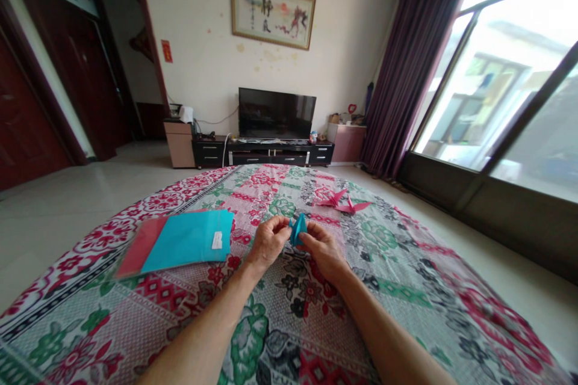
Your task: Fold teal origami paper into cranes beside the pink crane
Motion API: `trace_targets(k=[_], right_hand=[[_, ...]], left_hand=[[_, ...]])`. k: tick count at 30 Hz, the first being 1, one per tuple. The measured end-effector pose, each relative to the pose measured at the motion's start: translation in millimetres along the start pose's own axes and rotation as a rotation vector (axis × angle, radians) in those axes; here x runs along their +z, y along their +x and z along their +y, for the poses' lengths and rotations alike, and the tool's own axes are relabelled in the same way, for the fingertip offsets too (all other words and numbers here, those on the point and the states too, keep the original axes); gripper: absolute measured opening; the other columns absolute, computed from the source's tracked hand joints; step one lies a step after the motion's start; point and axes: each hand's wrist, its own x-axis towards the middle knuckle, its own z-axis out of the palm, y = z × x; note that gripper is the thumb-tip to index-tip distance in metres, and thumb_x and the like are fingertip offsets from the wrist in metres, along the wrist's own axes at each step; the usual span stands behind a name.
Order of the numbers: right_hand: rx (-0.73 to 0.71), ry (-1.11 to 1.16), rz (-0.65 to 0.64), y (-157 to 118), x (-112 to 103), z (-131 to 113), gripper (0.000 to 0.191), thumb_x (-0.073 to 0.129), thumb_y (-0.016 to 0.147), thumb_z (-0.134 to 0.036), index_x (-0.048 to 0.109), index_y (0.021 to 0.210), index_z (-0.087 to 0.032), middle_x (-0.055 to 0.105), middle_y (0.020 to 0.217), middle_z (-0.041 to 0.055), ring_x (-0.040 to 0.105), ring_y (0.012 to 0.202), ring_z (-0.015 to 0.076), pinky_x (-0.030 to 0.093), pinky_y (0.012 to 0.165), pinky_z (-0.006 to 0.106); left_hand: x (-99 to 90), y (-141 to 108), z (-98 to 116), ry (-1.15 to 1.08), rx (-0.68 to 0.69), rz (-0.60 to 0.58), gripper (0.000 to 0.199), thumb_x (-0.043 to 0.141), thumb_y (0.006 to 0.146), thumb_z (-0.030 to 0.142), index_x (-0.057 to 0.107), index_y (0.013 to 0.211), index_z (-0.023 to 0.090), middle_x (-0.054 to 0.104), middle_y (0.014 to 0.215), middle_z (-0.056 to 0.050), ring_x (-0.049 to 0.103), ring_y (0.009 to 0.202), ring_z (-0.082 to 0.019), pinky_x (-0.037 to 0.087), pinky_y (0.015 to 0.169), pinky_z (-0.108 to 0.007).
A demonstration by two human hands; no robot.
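Note:
Between my two hands, above the middle of the table, is a small piece of folded blue origami paper (298, 231) with pointed tips. My left hand (270, 240) pinches its left side, thumb against fingers. On the other side, my right hand (322, 245) grips the lower right edge, its thumb in front. Two pink folded paper cranes (344, 201) rest on the tablecloth beyond my right hand. To the left lies a clear packet of blue and red paper sheets (189, 239) with a small white label.
A flowered tablecloth (388, 289) covers the rounded table. Past its far edge stand a low black TV cabinet (280, 153) and a television (276, 113). Dark curtains (401, 60) and a large window (501, 90) are at the right.

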Motion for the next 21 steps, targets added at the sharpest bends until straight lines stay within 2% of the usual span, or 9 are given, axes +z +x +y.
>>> trace_targets(k=[5, 9, 12, 16, 21], right_hand=[[-0.021, 0.018, 0.011, 0, 3, -2, 0.034, 0.071, 0.063, -0.033, 0.059, 0.093, -0.021, 0.066, 0.081, -0.0005, 0.059, 0.069, 0.0127, 0.048, 0.063, 0.024], [-0.014, 0.028, 0.016, -2, 4, -5, 0.036, 0.071, 0.063, -0.033, 0.057, 0.094, -0.022, 0.067, 0.076, -0.0016, 0.061, 0.066, 0.0132, 0.047, 0.061, 0.024], [-0.010, 0.022, 0.001, -3, 5, -7, 0.033, 0.071, 0.063, -0.034, 0.057, 0.091, -0.022, 0.067, 0.078, -0.0014, 0.061, 0.066, 0.0135, 0.047, 0.059, 0.024], [-0.005, 0.005, -0.002, -3, 6, -8, 0.032, 0.070, 0.064, -0.035, 0.058, 0.091, -0.021, 0.067, 0.081, 0.0001, 0.061, 0.067, 0.0143, 0.047, 0.059, 0.024], [-0.056, -0.050, 0.038, -2, 6, -5, 0.033, 0.070, 0.063, -0.032, 0.057, 0.091, -0.020, 0.064, 0.084, 0.0000, 0.059, 0.066, 0.0122, 0.047, 0.057, 0.023]], left_hand=[[-1.4, 1, -2, -0.042, -0.066, 0.009, 0.026, 0.061, 0.066, 0.027, 0.065, 0.088, 0.015, 0.064, 0.073, 0.000, 0.054, 0.062, -0.011, 0.042, 0.057, -0.020], [-2.5, -2, 3, -0.097, -0.149, -0.033, 0.030, 0.061, 0.067, 0.032, 0.067, 0.092, 0.016, 0.065, 0.073, 0.000, 0.054, 0.058, -0.011, 0.041, 0.053, -0.020], [-2.7, -4, 7, -0.121, -0.168, -0.084, 0.029, 0.060, 0.068, 0.034, 0.069, 0.090, 0.016, 0.064, 0.067, 0.001, 0.052, 0.055, -0.010, 0.039, 0.051, -0.019], [-3.5, -5, 10, -0.128, -0.202, -0.080, 0.026, 0.063, 0.066, 0.034, 0.070, 0.083, 0.016, 0.059, 0.056, 0.003, 0.048, 0.048, -0.008, 0.036, 0.047, -0.019], [-4.6, -4, 9, -0.144, -0.219, -0.077, 0.024, 0.064, 0.064, 0.032, 0.068, 0.079, 0.014, 0.059, 0.057, 0.002, 0.047, 0.048, -0.007, 0.035, 0.047, -0.019]])
